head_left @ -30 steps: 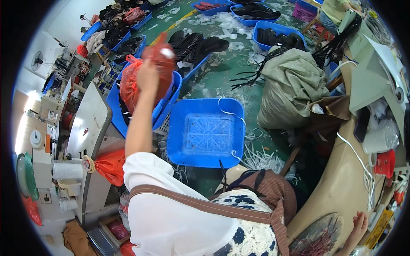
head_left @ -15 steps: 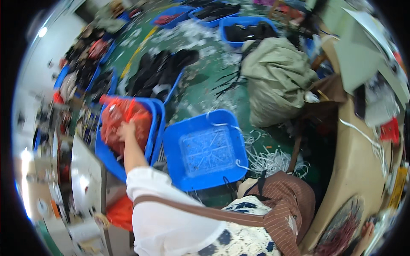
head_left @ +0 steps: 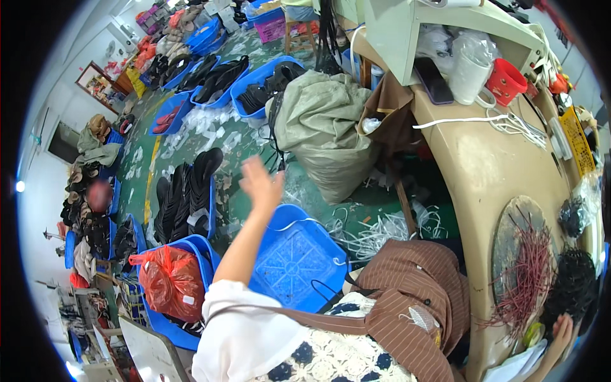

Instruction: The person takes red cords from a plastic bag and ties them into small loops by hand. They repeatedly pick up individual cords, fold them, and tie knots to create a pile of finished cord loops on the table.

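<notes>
My left hand (head_left: 259,184) is raised over the floor at the far edge of an empty blue tub (head_left: 296,254), fingers stretched out and holding nothing. A tied red plastic bag (head_left: 170,283) sits in stacked blue tubs (head_left: 167,332) to the left, apart from that hand. At the lower right, my right hand (head_left: 560,332) rests by the table edge, its fingers extended beside a heap of black cords (head_left: 569,286). Nearby on the tan table (head_left: 464,127) lie dark red cords (head_left: 531,274) on a round, worn board. A small yellow-green roll (head_left: 533,334) is close to my right hand.
A large grey-green sack (head_left: 324,127) stands beyond the blue tub, with white strips (head_left: 382,235) strewn beside it. Tubs of black pieces (head_left: 188,194) stand on the green floor. On the table are a phone (head_left: 434,81), a white roll (head_left: 470,70) and a red container (head_left: 506,83).
My left hand has let go of the red bag and moved up and right, away from it. The view has swung to the right, showing more of the table.
</notes>
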The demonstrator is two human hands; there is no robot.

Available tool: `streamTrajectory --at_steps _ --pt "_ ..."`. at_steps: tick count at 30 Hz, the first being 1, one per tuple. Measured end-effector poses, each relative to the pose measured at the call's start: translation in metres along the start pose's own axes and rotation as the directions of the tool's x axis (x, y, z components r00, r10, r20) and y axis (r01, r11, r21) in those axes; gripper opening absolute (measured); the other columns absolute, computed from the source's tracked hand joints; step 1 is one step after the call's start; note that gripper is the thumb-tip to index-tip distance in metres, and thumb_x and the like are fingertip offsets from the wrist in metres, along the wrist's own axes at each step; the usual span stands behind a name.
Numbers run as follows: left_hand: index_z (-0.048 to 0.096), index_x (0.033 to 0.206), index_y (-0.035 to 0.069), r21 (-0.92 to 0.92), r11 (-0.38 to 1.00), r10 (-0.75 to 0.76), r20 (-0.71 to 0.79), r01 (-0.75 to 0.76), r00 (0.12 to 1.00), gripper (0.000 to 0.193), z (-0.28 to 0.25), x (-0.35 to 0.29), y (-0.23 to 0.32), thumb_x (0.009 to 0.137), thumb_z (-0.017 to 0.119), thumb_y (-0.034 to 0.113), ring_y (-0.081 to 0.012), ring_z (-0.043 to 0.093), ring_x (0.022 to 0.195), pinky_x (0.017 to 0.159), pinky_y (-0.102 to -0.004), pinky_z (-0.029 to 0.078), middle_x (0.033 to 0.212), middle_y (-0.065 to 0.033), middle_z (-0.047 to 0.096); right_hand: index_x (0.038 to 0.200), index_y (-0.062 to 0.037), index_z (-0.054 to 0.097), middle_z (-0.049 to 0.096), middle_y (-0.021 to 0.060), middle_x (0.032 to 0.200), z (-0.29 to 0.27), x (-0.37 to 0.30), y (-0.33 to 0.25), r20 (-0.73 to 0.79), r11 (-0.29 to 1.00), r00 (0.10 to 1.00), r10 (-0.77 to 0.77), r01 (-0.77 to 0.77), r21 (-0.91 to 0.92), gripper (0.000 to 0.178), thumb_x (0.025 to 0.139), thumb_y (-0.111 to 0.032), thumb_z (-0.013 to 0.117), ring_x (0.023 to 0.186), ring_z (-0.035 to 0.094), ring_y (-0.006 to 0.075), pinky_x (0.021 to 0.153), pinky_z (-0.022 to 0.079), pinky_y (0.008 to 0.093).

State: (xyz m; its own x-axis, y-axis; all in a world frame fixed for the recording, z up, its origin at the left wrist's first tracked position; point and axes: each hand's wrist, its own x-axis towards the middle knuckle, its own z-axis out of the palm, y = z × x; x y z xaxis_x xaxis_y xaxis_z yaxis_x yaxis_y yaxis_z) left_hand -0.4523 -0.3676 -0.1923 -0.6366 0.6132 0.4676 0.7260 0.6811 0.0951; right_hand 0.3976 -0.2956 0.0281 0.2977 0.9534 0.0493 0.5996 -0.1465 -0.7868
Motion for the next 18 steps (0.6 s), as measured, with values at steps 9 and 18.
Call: streamTrajectory --at_steps 9,18 --pt "0.014 0.138 -0.002 -0.710 0.524 0.646 -0.029 -0.470 0.763 0.085 -0.076 -0.048 0.268 0.077 0.064 0.031 -0.0404 0.016 0.131 0.103 -0.0508 0.019 0.142 -0.0267 0.013 0.132 -0.0046 0.034 0.047 0.0127 0.122 0.065 -0.105 -0.043 -0.274 0.998 0.961 0.039 -0.051 -0.036 0.052 0.089 -0.025 0.053 0.094 0.052 0.0207 0.082 0.043 0.0299" --pt "0.008 0.139 0.001 -0.882 -0.067 0.906 -0.249 -0.466 0.342 0.093 -0.173 -0.133 0.391 0.076 0.062 0.043 -0.0424 0.007 0.133 0.103 -0.0550 0.013 0.143 -0.0290 0.002 0.135 -0.0005 0.028 0.026 0.0193 0.139 0.117 -0.103 0.023 -0.186 0.919 0.944 -0.273 0.199 -0.340 0.059 0.083 -0.022 0.048 0.131 0.021 0.0318 0.107 0.014 0.0404"
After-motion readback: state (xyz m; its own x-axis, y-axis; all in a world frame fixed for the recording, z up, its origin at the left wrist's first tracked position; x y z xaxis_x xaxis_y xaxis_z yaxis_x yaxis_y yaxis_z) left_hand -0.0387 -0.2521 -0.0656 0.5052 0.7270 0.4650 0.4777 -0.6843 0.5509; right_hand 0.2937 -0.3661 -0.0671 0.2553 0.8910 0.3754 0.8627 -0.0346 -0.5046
